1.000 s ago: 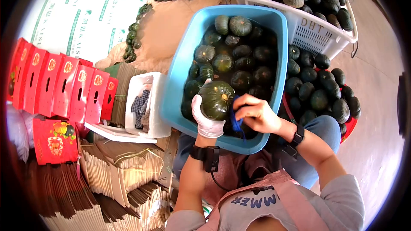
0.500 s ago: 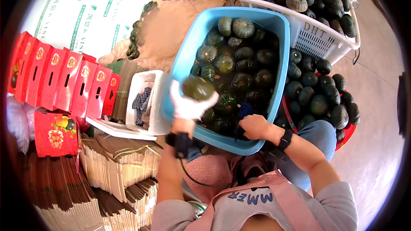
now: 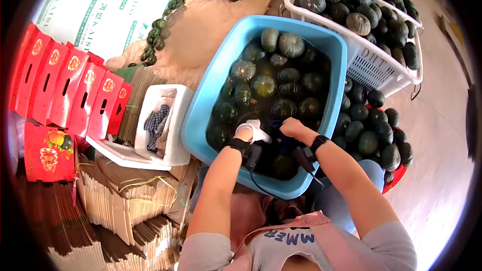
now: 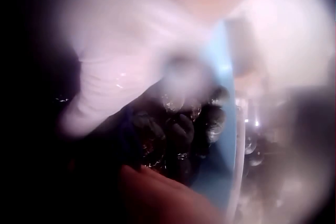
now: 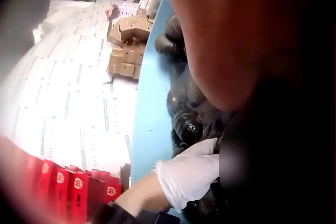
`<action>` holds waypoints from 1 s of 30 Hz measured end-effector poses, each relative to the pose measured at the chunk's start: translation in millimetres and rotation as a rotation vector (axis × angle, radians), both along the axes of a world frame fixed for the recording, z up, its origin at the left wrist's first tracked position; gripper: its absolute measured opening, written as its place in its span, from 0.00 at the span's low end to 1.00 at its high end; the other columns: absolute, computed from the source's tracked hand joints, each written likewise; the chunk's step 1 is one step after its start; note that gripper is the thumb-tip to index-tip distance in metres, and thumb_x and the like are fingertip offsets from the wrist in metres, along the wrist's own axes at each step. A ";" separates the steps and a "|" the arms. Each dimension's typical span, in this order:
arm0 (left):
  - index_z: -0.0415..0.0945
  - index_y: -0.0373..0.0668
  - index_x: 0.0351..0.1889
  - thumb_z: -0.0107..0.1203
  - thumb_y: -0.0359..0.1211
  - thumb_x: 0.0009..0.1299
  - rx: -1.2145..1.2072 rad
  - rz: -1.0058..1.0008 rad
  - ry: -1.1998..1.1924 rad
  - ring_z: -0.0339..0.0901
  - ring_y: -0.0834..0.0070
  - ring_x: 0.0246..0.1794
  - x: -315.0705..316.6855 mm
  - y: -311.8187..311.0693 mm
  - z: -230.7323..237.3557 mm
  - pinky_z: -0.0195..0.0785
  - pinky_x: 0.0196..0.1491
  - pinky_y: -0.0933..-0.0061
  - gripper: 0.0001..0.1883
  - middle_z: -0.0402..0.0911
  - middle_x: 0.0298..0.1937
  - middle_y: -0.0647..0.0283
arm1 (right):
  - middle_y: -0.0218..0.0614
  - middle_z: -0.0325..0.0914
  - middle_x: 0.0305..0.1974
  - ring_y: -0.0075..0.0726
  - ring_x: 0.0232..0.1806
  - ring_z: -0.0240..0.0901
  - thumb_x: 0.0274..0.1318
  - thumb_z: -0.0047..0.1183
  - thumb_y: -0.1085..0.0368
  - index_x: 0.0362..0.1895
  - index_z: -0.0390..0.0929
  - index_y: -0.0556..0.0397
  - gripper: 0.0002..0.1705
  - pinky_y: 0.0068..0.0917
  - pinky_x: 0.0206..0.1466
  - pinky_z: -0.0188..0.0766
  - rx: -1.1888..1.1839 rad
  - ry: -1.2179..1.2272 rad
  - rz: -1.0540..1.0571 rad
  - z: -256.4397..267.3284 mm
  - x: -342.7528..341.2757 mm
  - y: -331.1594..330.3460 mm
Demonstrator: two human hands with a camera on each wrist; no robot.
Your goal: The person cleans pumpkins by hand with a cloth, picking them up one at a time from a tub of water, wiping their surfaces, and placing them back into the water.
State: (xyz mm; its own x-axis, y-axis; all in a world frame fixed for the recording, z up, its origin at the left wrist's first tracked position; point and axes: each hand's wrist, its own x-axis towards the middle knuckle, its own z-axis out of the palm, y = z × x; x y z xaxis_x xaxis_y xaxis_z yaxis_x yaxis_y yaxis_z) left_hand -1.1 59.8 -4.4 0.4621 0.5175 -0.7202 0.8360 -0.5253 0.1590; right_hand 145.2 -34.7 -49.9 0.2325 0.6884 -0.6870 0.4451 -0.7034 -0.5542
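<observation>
My left hand (image 3: 255, 131), in a wet white glove, reaches down into the blue tub (image 3: 193, 115) among dark green pumpkins (image 3: 264, 86) in murky water. Its fingertips are hidden below, and I cannot tell whether they hold a pumpkin. Beside it, my bare right hand (image 3: 296, 128) has curled fingers and grips a dark blue cloth (image 3: 286, 144), close over the water near the tub's right side. In the right wrist view the gloved hand (image 5: 189, 176) slopes down beside a striped pumpkin (image 5: 187, 128). The left wrist view shows the white glove (image 4: 113, 82) blurred and close.
White crates (image 3: 374, 60) heaped with pumpkins stand at the back right, with a red basin (image 3: 396, 178) of more pumpkins below. To the left are a white foam box (image 3: 175, 143), red cartons (image 3: 63, 88) and stacked flat cardboard (image 3: 108, 200). Small pumpkins (image 3: 155, 37) line a brown sheet.
The gloved left hand swung left with a pumpkin, then came back into the tub; that pumpkin no longer shows raised in it. The right hand with the blue cloth lowered toward the water.
</observation>
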 end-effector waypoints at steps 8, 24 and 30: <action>0.76 0.36 0.52 0.69 0.42 0.49 0.089 0.118 -0.109 0.77 0.52 0.53 12.4 -24.7 -69.8 0.74 0.51 0.60 0.32 0.78 0.53 0.44 | 0.50 0.79 0.48 0.57 0.45 0.78 0.54 0.53 0.58 0.49 0.76 0.66 0.25 0.42 0.46 0.75 -0.068 -0.161 0.340 -18.8 -15.8 16.5; 0.70 0.42 0.57 0.69 0.39 0.51 0.238 0.338 -1.177 0.76 0.65 0.54 -10.7 -85.5 54.2 0.68 0.57 0.67 0.34 0.78 0.52 0.56 | 0.44 0.77 0.49 0.47 0.50 0.73 0.61 0.53 0.52 0.51 0.77 0.52 0.21 0.36 0.55 0.68 1.059 0.045 -0.044 81.4 -22.0 -45.9; 0.69 0.36 0.48 0.75 0.31 0.45 -0.137 0.798 -1.725 0.74 0.74 0.45 5.0 -102.9 89.7 0.70 0.50 0.73 0.33 0.76 0.44 0.61 | 0.35 0.80 0.49 0.39 0.51 0.76 0.60 0.43 0.35 0.53 0.76 0.48 0.33 0.37 0.59 0.69 0.600 1.473 -0.736 117.0 -26.6 -51.2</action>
